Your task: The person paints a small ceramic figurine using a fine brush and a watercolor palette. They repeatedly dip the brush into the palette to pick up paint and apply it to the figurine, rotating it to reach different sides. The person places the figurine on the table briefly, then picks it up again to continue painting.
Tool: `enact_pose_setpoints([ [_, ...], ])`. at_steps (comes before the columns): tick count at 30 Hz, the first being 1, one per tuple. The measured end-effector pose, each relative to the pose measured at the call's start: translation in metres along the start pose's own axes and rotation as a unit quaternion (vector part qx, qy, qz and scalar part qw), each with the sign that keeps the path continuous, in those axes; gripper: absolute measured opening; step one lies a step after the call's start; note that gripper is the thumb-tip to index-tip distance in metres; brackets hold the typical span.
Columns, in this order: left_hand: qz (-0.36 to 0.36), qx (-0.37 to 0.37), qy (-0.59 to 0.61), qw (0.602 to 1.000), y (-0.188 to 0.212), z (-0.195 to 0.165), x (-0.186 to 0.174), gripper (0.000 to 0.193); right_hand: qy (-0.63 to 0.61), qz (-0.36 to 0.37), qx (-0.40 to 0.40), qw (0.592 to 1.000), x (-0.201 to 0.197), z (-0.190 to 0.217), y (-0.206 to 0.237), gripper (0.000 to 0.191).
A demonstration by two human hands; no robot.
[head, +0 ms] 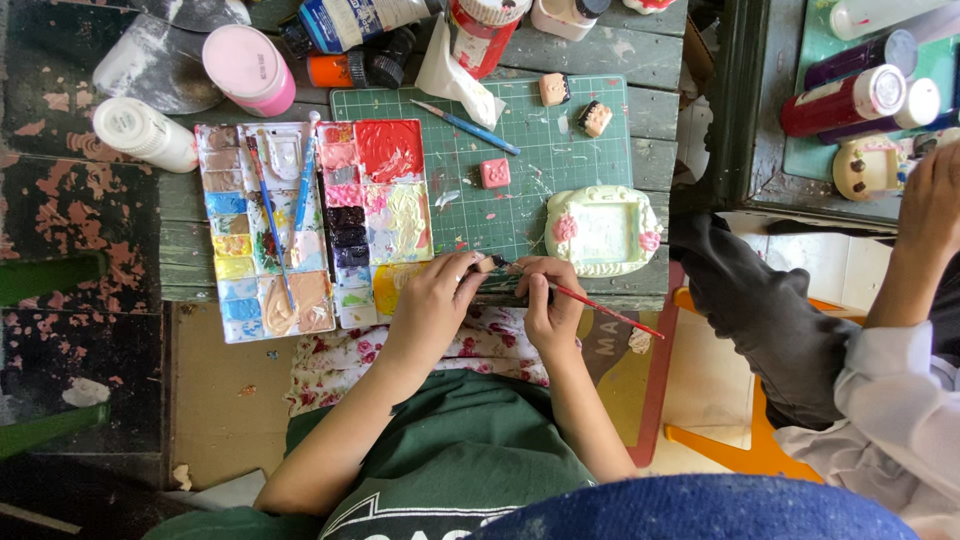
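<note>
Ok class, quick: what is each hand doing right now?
Left hand: closed on a small piece.
Right hand: closed on a red paintbrush, tip at the piece.

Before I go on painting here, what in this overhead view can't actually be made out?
- The small piece pinched in the left hand: head view, fingers cover nearly all of it.
- The tip of the red-handled brush in the right hand: hidden at the piece by both hands.
- The bottles along the top: cut off by the frame edge.
- The other person's hand at right: cut off by the right edge; what it touches is unclear.
</note>
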State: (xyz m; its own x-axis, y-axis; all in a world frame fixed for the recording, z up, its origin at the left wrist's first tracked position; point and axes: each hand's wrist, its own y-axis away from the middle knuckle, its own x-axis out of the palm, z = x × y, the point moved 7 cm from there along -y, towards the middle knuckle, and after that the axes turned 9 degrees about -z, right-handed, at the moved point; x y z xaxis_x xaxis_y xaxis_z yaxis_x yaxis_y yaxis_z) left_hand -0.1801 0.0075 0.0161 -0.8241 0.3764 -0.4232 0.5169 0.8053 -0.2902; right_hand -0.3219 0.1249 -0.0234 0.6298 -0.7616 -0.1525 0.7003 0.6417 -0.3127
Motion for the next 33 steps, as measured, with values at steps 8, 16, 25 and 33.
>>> enact_pose_setpoints([
  [8, 0.0, -0.003, 0.011, 1.0, -0.0011, -0.0019, -0.0014, 0.021, 0.017, 0.011, -0.031, 0.999, -0.0004, 0.0027, 0.0016, 0.007],
  [16, -0.005, 0.0, 0.014, 1.0, -0.0017, -0.0039, -0.0021, 0.019, 0.016, -0.001, 0.0, 1.0, -0.0017, -0.0041, 0.0018, 0.007],
  [25, -0.007, 0.0, 0.014, 1.0, -0.0021, -0.0037, -0.003, 0.021, 0.008, 0.004, 0.0, 1.0, -0.0019, -0.0045, 0.003, 0.007],
  [33, -0.003, -0.012, 0.011, 1.0, -0.0018, -0.0029, -0.0026, 0.02, 0.004, 0.001, 0.0, 1.0, -0.0037, -0.0058, 0.0046, 0.007],
])
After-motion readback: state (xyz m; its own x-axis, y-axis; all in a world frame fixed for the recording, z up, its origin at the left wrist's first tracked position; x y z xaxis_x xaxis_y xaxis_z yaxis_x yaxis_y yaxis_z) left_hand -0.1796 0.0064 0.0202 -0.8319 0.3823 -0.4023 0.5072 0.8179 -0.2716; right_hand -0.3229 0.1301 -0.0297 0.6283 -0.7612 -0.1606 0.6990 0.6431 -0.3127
